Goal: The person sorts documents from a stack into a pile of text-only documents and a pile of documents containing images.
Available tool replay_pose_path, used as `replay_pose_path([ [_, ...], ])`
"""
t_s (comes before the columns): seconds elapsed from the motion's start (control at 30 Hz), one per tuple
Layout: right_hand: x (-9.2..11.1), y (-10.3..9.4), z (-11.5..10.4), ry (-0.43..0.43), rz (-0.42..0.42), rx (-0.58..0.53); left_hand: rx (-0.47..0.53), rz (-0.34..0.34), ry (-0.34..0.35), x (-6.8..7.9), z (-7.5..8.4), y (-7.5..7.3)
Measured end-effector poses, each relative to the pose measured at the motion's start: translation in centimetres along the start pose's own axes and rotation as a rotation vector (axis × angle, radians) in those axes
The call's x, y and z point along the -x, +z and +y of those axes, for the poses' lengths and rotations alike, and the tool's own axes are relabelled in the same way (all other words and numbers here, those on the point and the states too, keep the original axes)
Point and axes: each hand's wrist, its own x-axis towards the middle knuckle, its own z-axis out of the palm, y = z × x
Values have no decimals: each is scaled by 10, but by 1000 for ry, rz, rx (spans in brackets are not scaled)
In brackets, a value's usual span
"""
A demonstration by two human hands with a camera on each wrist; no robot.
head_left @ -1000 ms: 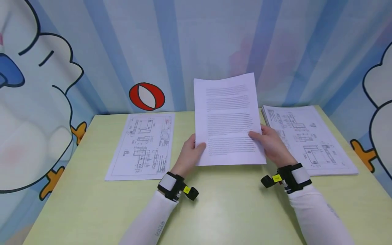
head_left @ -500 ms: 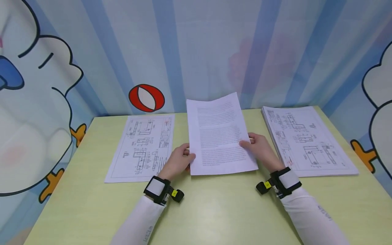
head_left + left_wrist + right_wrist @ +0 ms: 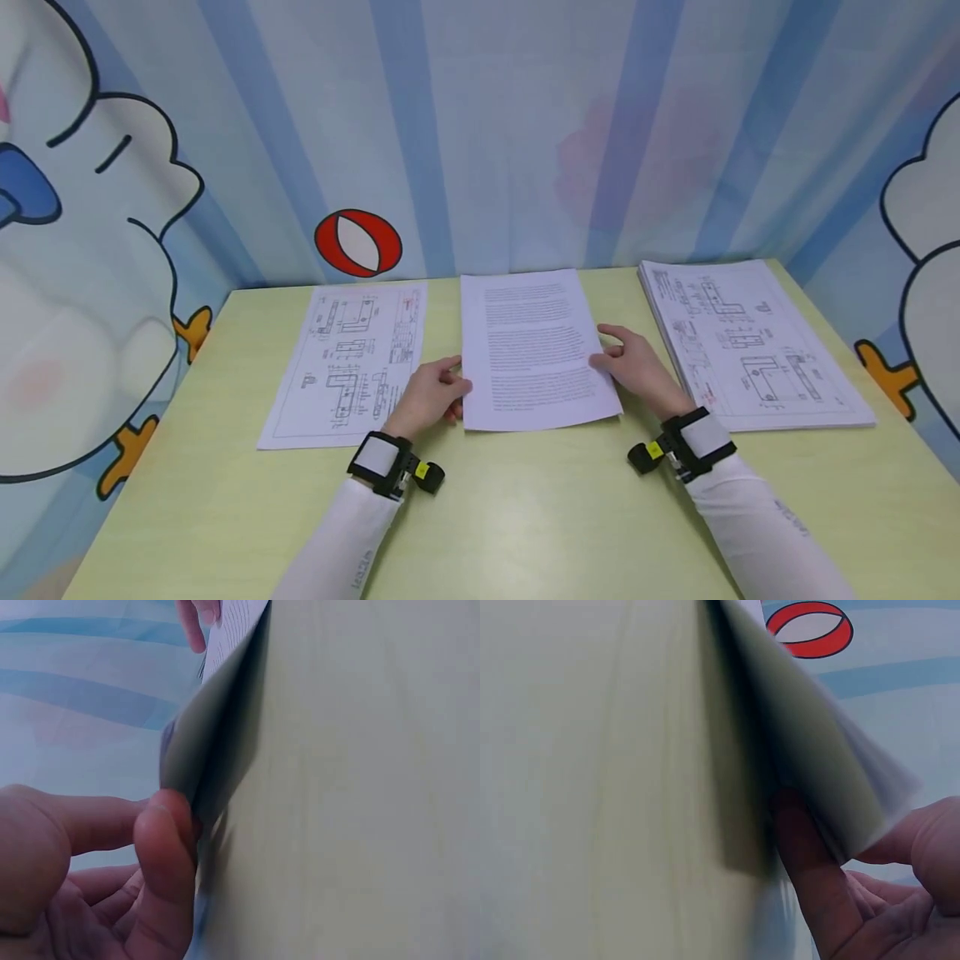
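Far L, a big white cartoon figure (image 3: 75, 350) w/ orange feet on the blue striped curtain (image 3: 510, 125). Next along, a drawing sheet (image 3: 360, 333) lies flat on the pale yellow table (image 3: 525, 517), diagrams & small print all over it. Just above its back edge, a red & white ball (image 3: 358, 242) shows on the cloth. White L sleeve (image 3: 330, 542) comes in from the bottom, black wristband (image 3: 381, 463) at the end. L hand (image 3: 427, 396) covers a bit of the sheet's near R corner, thumb & finger pinching the L edge of the typed page (image 3: 532, 354); L wrist view has that grip up close, paper's near edge up off the table, shadow beneath. The typed page itself: mid-table, btwn drawing sheet & stack, text facing up, top end near the curtain. On its R edge, R hand (image 3: 637, 367) pinches too, thumb on top, a finger underneath per R wrist view, tho the paper's blurry there. Hands apart, one per side, both clamped on the same page. R sleeve (image 3: 765, 533), also white. Then the stack of drawings (image 3: 757, 346), just beside R hand, diagrams on top. Far R, a second white figure (image 3: 930, 333), orange foot (image 3: 888, 379) out.
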Motion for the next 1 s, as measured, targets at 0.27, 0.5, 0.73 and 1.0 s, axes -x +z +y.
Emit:
replay_pose_path([
  [0.27,-1,-3,-2,-6,32,93,21,2,-17,-2,-3,-3],
  [0.5,0,-7,-4,-34,14,146,11,-4,-46,-2,-3,-5],
  [0.73,6,-24,-7,-44,-14,191,-23,25,-41,-2,-1,-8],
  [1.0,19,-51,-17,-183,46,304,-7,55,78,-2,14,-7],
])
